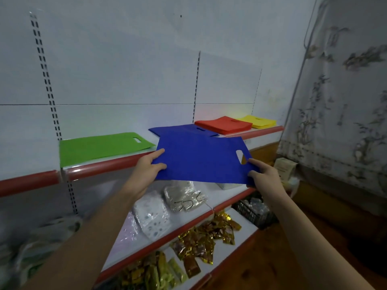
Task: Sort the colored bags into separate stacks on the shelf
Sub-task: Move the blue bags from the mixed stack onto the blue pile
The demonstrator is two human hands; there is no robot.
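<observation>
Both hands gripping a flat blue fabric bag with a cut-out handle [199, 160], held level in front of the red-edged white shelf [109, 164]: left hand [146, 166] pinching its left edge, right hand [261, 174] pinching the handle end. On the shelf behind: green bag stack [100, 145], blue stack [180, 129], red stack [224, 124], yellow stack [258, 121].

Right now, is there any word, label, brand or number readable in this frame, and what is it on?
No text here can be read.
Pale carton at the right end of the shelves: faint print, too blurred to read.
Gold packets on the lower shelf: any print is too small to tell.
Blue bag held by both hands, and the green, red and yellow stacks: plain, no print.
</observation>
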